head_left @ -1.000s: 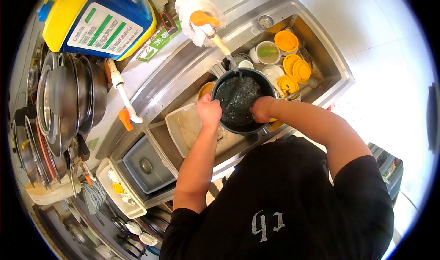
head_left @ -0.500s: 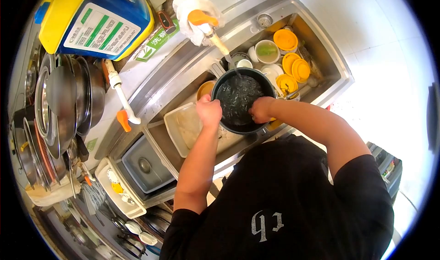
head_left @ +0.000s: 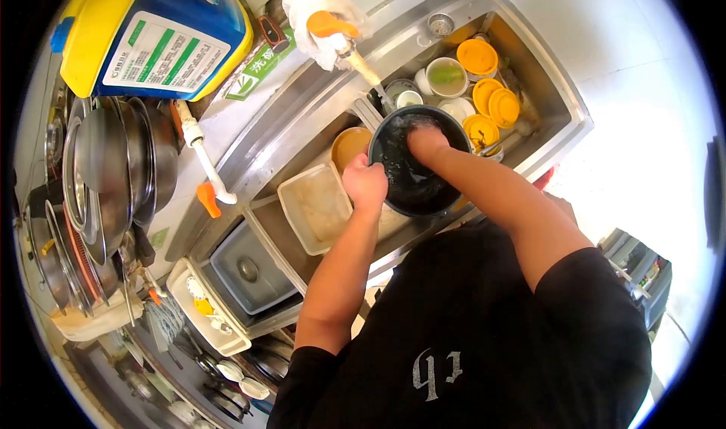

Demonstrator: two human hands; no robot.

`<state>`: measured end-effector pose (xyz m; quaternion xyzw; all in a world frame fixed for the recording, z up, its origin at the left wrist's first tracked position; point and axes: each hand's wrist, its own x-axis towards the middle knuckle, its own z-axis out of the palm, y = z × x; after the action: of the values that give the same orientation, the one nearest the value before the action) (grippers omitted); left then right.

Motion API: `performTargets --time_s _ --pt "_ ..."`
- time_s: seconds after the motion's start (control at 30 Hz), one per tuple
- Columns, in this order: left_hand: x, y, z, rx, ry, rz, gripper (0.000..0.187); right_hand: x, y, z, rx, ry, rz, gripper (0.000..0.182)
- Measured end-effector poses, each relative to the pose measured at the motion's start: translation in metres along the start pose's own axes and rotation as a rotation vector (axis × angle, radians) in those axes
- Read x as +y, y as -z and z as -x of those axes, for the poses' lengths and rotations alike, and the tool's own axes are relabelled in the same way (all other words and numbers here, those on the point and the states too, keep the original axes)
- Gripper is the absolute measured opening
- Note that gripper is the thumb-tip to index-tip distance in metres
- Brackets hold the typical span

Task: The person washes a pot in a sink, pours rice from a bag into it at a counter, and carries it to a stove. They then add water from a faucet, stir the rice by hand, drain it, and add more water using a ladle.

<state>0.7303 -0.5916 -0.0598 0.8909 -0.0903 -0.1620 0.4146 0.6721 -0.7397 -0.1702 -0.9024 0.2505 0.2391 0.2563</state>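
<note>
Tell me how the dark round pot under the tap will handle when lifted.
Likely heavy for its size: the pot holds water. Probably stiff, since its rim looks round where the left hand grips it. Being open-topped, it could well spill if tipped.

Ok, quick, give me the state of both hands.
Left hand: closed on the rim of the dark pot.
Right hand: inside the pot, fingers hidden; open or closed cannot be told.

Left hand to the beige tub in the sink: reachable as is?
Likely yes: the beige tub lies uncovered beside the left hand, though that hand grips the dark pot and must let go first.
</note>
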Motion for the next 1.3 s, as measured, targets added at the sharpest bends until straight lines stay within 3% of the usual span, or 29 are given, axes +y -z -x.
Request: performTargets --time_s 0.13,0.2,0.23,0.3,0.33,0.4,0.43,0.5,0.57,0.63,0.73,0.83,0.87,0.93,0.97,1.03,1.17,1.3 --pt "-0.006 -0.001 -0.005 0.011 0.047 0.024 0.018 -0.025 -0.006 -0.007 0.082 0.157 0.072 0.022" --pt "-0.008 -0.004 -0.005 0.015 0.054 0.076 0.012 -0.034 -0.016 -0.004 0.2 0.422 -0.084 0.03" --pt "-0.008 -0.005 -0.006 0.022 0.062 0.131 0.008 -0.038 -0.011 0.008 0.204 0.42 -0.084 0.03" --pt "-0.019 -0.01 -0.01 0.041 0.089 0.185 0.01 -0.042 -0.001 0.032 0.018 0.668 -0.074 0.03" --pt "-0.026 -0.011 -0.011 0.066 0.12 0.239 0.012 -0.038 0.0 0.038 0.016 0.67 -0.072 0.03" --pt "-0.035 -0.011 -0.012 0.066 0.134 0.275 0.014 -0.026 0.008 0.052 -0.334 0.64 -0.128 0.03" --pt "-0.036 -0.011 -0.013 0.061 0.145 0.312 0.016 -0.024 0.016 0.054 -0.332 0.64 -0.124 0.03" --pt "-0.037 -0.013 -0.017 0.062 0.167 0.311 0.014 -0.017 0.036 0.059 -0.586 0.329 0.174 0.03" --pt "-0.035 -0.012 -0.021 0.066 0.185 0.307 0.015 -0.005 0.053 0.065 -0.568 0.368 0.237 0.033" --pt "-0.033 -0.011 -0.026 -0.014 0.345 0.492 0.014 -0.004 0.079 0.071 -0.547 0.411 0.304 0.037" --pt "-0.012 -0.01 -0.026 -0.1 0.43 0.64 0.012 -0.013 0.134 0.098 -0.486 0.31 0.073 0.044" --pt "-0.013 -0.015 -0.032 -0.206 0.515 0.679 0.017 -0.022 0.181 0.13 -0.558 0.347 0.048 0.047" --pt "-0.015 -0.019 -0.032 -0.204 0.514 0.685 0.017 -0.017 0.184 0.136 -0.455 0.458 0.117 0.047" --pt "-0.022 -0.033 -0.03 -0.428 0.833 0.704 0.021 -0.013 0.191 0.144 -0.353 0.565 0.192 0.046" --pt "-0.027 -0.04 -0.026 -0.429 0.835 0.713 0.021 -0.012 0.194 0.147 -0.274 0.557 0.202 0.043" --pt "-0.026 -0.055 -0.016 -0.67 0.971 0.734 0.021 -0.01 0.204 0.151 -0.201 0.55 0.228 0.041" --pt "-0.018 -0.082 0.016 -0.746 1.047 0.772 0.024 0.001 0.217 0.149 -0.154 0.5 0.253 0.038" --pt "-0.017 -0.109 0.033 -0.959 1.064 0.723 0.037 0.008 0.222 0.149 -0.186 0.444 0.296 0.037"
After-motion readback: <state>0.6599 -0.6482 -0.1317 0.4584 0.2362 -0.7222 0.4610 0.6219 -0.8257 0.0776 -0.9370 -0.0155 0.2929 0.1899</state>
